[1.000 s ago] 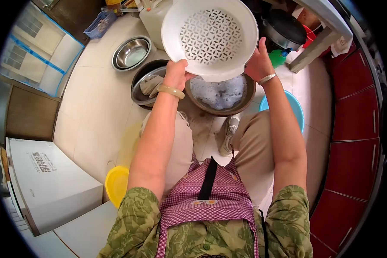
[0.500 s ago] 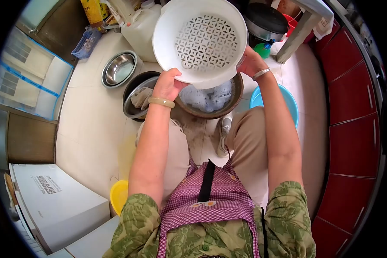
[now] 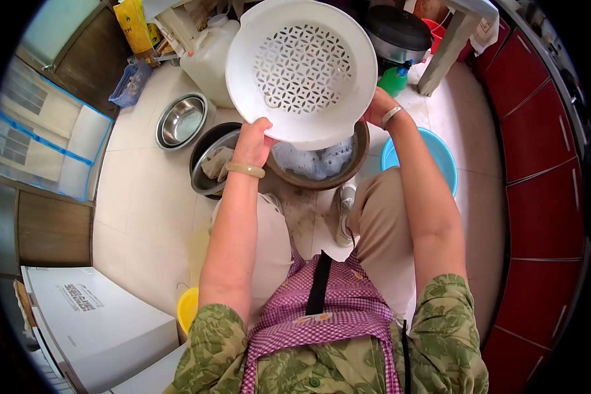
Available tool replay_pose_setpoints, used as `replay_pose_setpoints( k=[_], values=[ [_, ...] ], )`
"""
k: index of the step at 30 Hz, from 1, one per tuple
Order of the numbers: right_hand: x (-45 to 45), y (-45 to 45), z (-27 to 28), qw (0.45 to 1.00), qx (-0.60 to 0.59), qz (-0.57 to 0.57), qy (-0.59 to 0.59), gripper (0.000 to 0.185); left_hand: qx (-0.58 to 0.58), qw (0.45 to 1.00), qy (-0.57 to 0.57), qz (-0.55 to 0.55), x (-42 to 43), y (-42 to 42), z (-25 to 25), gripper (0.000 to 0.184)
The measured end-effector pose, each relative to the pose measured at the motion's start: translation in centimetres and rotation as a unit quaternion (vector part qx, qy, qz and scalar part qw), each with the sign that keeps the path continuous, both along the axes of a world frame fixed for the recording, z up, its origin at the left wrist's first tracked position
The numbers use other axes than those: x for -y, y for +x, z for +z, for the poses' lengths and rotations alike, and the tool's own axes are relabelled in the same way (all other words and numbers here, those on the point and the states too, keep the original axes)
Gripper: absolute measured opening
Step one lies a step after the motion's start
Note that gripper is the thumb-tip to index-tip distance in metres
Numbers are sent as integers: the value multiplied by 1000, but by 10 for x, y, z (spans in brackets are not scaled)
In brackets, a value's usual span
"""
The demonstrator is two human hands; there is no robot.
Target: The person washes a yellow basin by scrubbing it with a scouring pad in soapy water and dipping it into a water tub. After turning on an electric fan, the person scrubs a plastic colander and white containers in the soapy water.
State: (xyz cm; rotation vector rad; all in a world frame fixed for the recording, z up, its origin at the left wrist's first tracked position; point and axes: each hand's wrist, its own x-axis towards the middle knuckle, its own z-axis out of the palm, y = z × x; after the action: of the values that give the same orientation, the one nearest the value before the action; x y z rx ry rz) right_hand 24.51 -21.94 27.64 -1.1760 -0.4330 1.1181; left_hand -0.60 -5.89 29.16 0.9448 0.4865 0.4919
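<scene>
Held up between both hands is a white plastic colander (image 3: 302, 123) with a petal-patterned perforated base, tilted so that its inside faces me. My left hand (image 3: 254, 141) grips the lower left rim, thumb over the edge. The right rim is in my right hand (image 3: 379, 108), whose fingers are partly hidden behind the colander. Below it on the floor stands a brown basin (image 3: 317, 179) of foamy water, partly covered from view by the colander. Just left of that, a grey metal bowl with a beige cloth (image 3: 215, 163) in it rests in a black basin (image 3: 200, 148).
Nested steel bowls (image 3: 182, 122) lie at the left, near a large whitish jug (image 3: 210, 62). A light blue basin (image 3: 440, 157) stands by my right knee. Behind it are a green bottle (image 3: 394, 80) and a table leg (image 3: 440, 56). Red cabinets (image 3: 545, 203) line the right side.
The colander has come slightly lower and to the left in view, with both hands still on it. The whole view has shifted a little.
</scene>
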Motion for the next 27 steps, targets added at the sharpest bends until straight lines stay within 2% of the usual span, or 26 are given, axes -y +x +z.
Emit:
replay_pose_setpoints(
  k=[4,8,10,13,15,17,19,21,24,27],
  values=[
    [-3,-8,4,997,14,-74,-30,39,20,999,-2,-26,-2,-2,4,53],
    [-4,-19,16,980,110,-152,-65,31,-23,998,24,-50,2,-6,13,54],
    [-12,-13,9,966,162,-179,-91,29,-27,999,2,-45,4,-4,14,55],
    [-42,41,-75,929,259,-220,-143,29,-26,999,-5,-42,4,-1,11,55],
    [-27,8,-24,950,154,-205,-181,35,-3,999,-16,-39,6,1,4,53],
    [-29,26,-47,898,335,-131,-255,36,-1,999,33,-14,14,2,6,52],
    [-28,32,-56,860,397,-142,-287,37,10,997,75,23,19,4,7,50],
    [-27,23,-49,862,349,-236,-281,38,30,991,109,76,17,3,4,49],
    [-8,13,-20,834,336,-278,-338,40,77,990,72,89,-4,-11,2,49],
    [14,41,-29,870,224,-298,-322,45,89,988,-15,124,-19,-20,-2,48]
  ],
)
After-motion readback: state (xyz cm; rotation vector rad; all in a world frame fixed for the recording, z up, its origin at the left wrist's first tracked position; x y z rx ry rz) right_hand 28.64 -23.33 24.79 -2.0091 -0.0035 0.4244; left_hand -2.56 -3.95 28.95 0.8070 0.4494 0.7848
